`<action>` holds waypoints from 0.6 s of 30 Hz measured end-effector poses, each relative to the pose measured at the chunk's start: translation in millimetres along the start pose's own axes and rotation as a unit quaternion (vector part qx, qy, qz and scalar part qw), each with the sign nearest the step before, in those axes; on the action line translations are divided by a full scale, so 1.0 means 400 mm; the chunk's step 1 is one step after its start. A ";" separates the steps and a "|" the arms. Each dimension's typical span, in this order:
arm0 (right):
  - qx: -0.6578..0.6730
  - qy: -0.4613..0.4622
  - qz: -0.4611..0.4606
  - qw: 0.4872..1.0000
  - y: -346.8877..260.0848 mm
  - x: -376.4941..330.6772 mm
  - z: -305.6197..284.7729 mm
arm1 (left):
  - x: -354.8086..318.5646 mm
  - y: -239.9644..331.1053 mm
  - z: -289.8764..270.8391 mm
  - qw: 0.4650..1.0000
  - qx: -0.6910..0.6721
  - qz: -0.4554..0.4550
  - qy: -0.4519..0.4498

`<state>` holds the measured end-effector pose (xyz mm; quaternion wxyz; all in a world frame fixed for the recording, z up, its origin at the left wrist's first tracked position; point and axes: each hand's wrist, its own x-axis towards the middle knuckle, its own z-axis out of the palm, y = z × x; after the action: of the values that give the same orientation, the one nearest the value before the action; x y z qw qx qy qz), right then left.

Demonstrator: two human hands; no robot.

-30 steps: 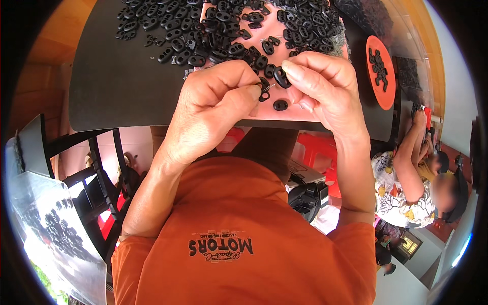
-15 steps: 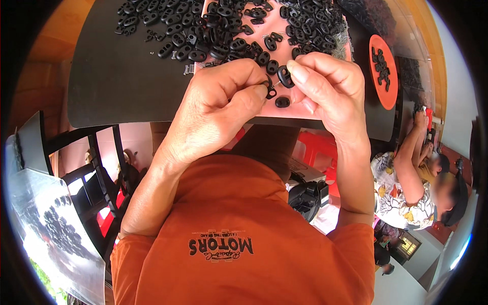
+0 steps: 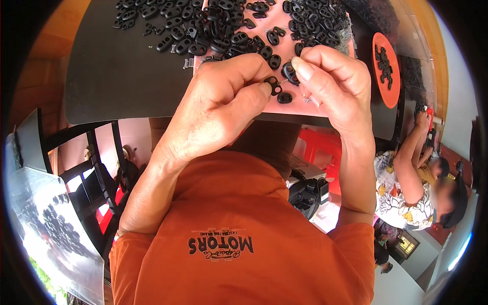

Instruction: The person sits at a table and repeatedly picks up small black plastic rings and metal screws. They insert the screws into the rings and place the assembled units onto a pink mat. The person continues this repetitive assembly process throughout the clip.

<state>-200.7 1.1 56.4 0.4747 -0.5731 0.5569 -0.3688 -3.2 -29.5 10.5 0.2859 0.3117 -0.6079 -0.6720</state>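
1. Person is wearing an orange short-sleeved T-shirt (image 3: 239,229), filling the lower centre of the frame.
2. Shirt is showing a dark printed emblem on the chest.
3. Forearms are showing bare; no gloves, no rings, no watch.

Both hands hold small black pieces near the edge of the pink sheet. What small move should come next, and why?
Probably bring the two pieces together and press. The left hand pinches a small black piece at its fingertips, and the right hand holds another black piece just beside it, almost touching, above the pink sheet. Whether a spring sits between them is too small to tell.
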 end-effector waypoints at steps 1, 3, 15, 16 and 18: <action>0.018 0.002 -0.007 1.000 0.001 0.001 0.003 | -0.001 -0.001 -0.001 1.000 -0.006 -0.005 0.001; 0.031 0.005 -0.011 0.999 0.004 0.002 0.007 | -0.002 -0.002 -0.003 1.000 -0.017 -0.015 0.002; -0.027 -0.001 -0.027 0.999 0.018 0.000 0.022 | -0.003 -0.006 -0.004 0.999 -0.041 -0.018 -0.003; -0.032 0.002 -0.029 0.999 0.020 -0.001 0.024 | -0.003 -0.007 -0.005 0.999 -0.046 -0.018 -0.005; -0.015 0.006 -0.030 0.999 0.022 -0.002 0.031 | -0.004 -0.007 -0.005 0.998 -0.057 -0.019 -0.010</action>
<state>-191.5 4.1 44.5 0.4512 -0.5942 0.5477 -0.3785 -0.6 -29.4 7.6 0.2843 0.2996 -0.5655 -0.7139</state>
